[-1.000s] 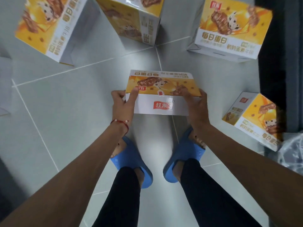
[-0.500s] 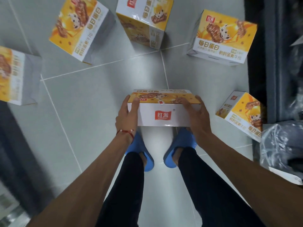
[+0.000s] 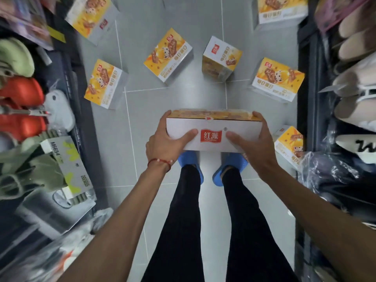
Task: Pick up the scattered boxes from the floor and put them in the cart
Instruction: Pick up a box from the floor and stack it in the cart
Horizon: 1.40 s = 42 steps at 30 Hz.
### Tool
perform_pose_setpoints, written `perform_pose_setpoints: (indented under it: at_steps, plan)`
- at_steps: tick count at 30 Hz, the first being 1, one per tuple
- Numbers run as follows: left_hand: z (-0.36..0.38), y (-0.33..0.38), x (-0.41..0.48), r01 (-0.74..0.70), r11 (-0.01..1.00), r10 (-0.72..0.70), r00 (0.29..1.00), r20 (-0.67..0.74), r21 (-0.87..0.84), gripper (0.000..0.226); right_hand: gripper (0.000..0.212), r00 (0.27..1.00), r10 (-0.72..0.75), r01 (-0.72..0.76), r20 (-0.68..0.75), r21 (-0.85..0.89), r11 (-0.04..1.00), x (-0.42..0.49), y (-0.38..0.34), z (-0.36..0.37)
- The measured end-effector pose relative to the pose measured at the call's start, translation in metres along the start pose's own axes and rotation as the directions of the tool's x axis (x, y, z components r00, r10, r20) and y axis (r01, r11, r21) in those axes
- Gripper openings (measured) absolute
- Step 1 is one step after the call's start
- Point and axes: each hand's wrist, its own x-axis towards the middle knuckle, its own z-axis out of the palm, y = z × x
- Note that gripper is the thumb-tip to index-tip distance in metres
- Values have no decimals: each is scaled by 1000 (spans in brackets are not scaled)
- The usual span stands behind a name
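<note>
I have one box gripped between both hands, lifted clear of the grey tiled floor and held level above my blue slippers. My left hand clasps its left end, thumb laid across the white front face and fingers curled around the far edge; a red string bracelet sits on that wrist. My right hand clasps the right end the same way, thumb pointing in toward the red logo on the front panel. The box's yellow printed top faces up and away from me.

Seven more boxes of the same kind lie scattered on the floor ahead. One lies to the left near the dark shelf base, another lies tilted in the middle, and a third stands on its narrow side just right of it. A fourth rests near the right shelf, and a fifth lies just beside my right wrist. Two more, and, lie farther up the aisle.

Shelves flank the aisle on both sides: slippers in green and red to my left, pale shoes to my right. I see no cart from here
</note>
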Motion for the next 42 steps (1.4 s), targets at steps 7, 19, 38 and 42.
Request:
perform_pose_setpoints:
  at_steps: [7, 19, 38, 42]
  plan:
    - [-92, 7, -65, -115, 960, 91, 991, -103, -257, 79, 86, 999, -35, 33, -27, -78, 996, -85, -86, 16]
    - [-208, 17, -135, -273, 891, 220, 959, -179, -363, 87, 80, 980, -197, 187, -7, -289, 939, -198, -176, 35]
    - [-179, 18, -281, -342, 782, -31, 814, -580, -521, 80, 84, 799, -497, 511, 337, 53, 858, -240, -211, -10]
    - [-139, 16, -333, -335, 796, -101, 748, -656, -505, 74, 85, 742, -513, 555, 431, 35, 831, -250, -195, -37]
